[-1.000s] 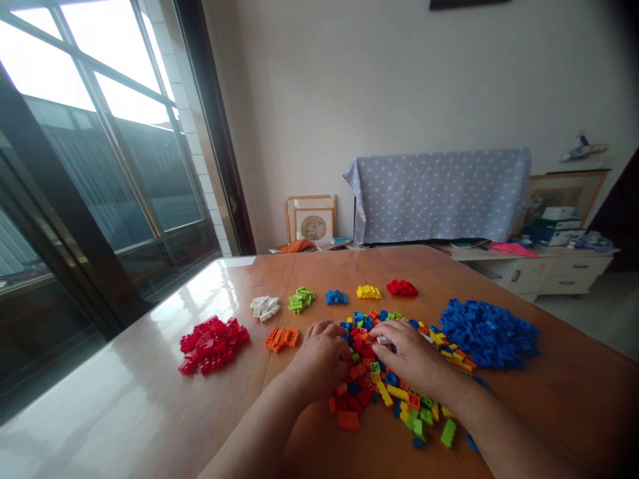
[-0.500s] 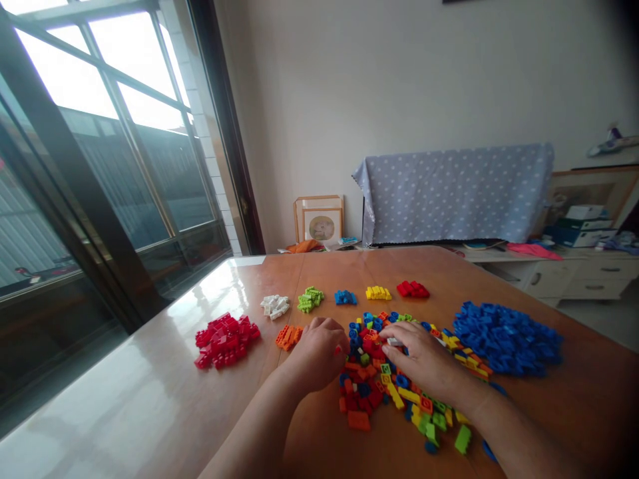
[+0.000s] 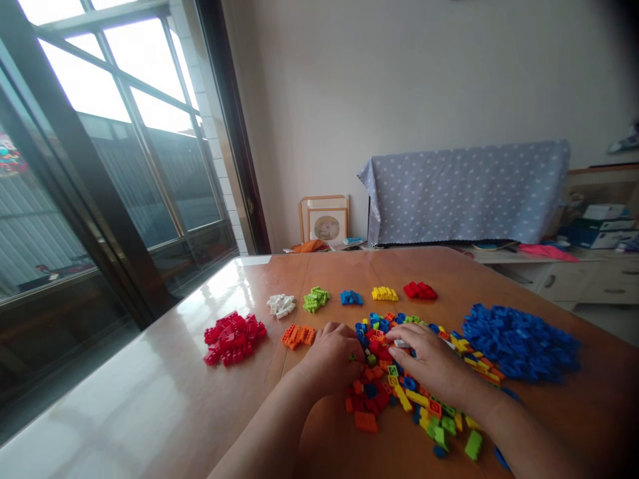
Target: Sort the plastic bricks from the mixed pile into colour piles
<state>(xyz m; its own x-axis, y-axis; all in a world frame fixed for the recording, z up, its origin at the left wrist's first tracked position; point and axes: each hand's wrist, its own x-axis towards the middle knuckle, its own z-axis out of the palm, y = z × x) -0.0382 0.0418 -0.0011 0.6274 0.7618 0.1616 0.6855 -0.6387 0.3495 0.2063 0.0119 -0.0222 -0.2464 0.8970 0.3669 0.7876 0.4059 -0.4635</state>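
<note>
Mixed bricks [image 3: 410, 384], blue heap [image 3: 519, 342] beside; right hand [image 3: 426, 352] holding white brick [image 3: 401, 344]; left hand [image 3: 333, 356] curled, contents unclear.

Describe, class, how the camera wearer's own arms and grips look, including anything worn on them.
The left grip and right grip are bare human hands, without gloves. No watch or bracelet shows at either wrist, and no sleeve on the visible left forearm or right forearm. Partly hidden fingers leave rings uncertain.
</note>
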